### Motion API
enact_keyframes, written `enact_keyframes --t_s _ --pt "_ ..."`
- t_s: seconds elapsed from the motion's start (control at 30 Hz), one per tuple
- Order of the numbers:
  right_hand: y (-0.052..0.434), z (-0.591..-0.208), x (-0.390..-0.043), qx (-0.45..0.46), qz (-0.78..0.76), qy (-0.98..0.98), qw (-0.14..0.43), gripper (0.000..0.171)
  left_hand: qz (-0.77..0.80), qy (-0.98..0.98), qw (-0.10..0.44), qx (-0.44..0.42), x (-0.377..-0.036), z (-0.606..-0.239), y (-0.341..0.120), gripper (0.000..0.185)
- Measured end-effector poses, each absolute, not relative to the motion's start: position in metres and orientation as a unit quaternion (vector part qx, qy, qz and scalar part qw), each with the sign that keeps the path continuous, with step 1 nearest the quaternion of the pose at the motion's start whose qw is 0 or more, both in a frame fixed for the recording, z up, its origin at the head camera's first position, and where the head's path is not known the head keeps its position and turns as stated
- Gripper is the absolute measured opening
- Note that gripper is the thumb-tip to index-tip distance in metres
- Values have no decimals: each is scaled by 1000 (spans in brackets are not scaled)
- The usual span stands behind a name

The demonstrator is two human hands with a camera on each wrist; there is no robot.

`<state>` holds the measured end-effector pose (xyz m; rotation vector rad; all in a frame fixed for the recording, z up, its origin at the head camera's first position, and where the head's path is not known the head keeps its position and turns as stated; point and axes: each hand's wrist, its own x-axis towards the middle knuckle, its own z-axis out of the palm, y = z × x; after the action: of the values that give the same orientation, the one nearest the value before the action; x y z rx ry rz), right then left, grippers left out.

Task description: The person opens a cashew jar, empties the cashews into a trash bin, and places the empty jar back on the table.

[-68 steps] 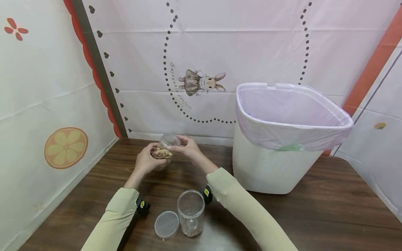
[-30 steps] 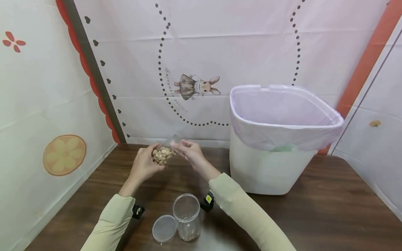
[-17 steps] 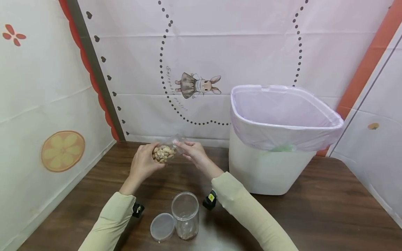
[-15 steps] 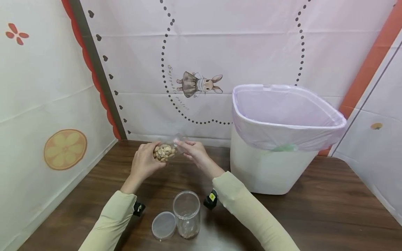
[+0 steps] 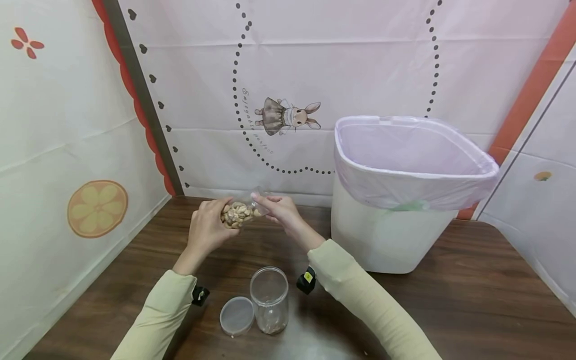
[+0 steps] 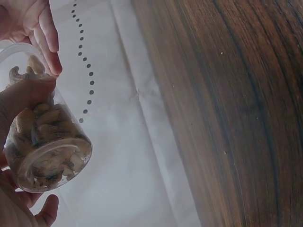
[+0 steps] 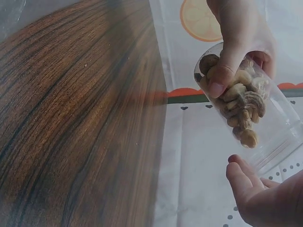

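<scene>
My left hand (image 5: pixel 208 226) grips a clear plastic jar (image 7: pixel 279 120) round its base end. Tan, curved, nut-like pieces (image 5: pixel 236 215) fill its lower part, and in the right wrist view several have slid along the wall. The jar lies tilted, its mouth turned up to the right, towards my right hand (image 5: pixel 282 212). That hand is at the mouth, its fingers extended along the rim in the left wrist view. A second clear jar (image 5: pixel 273 320) stands uncapped on the table below, with small bits at its bottom. Beside it lies a round translucent lid (image 5: pixel 237 316).
A large white bin (image 5: pixel 382 242) with a pale purple liner (image 5: pixel 418 195) stands to the right of my hands. Patterned cloth walls (image 5: pixel 288 65) close off the back and the sides of the brown wood table (image 5: pixel 450 310).
The held jar has tipped further over to the right, and its contents have spread towards the mouth. My right hand has shifted slightly right and lower at the rim.
</scene>
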<state>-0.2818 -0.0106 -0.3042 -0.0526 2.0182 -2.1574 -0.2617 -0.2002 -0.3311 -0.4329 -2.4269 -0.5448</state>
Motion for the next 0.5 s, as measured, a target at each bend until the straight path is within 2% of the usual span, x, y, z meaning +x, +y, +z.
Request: enact_keyframes --t_s 0.5 --pt "-18 -312 -281 -3 -724 687 68 69 -193 -914 312 -172 -268 -334 -211 70"
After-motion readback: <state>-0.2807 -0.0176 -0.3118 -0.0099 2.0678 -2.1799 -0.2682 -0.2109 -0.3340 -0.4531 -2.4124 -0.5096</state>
